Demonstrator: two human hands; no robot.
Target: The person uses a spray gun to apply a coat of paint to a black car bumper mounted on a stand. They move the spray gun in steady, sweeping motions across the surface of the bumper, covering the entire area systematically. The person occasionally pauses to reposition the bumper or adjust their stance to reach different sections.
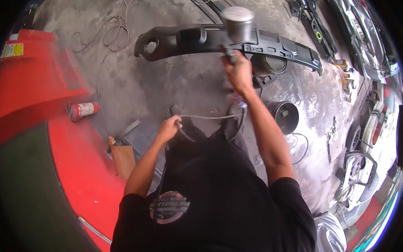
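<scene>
My right hand (237,71) grips a spray gun (228,51) with a silver cup (237,27) on top, held in front of a long black bumper (191,42). The bumper lies across the upper middle, over a dark round container (274,66) that partly shows beneath it. My left hand (169,127) is closed on a thin hose (201,118), which runs in a loop across my legs toward my right side. The part of the gun inside my right fingers is hidden.
Red panels (39,76) and a small cylinder (84,110) fill the left, near a cardboard piece (122,161). An open dark bucket (285,117) stands right of my legs. Coiled cords (116,34) lie behind. Car parts (364,38) and small cans (345,77) line the right side.
</scene>
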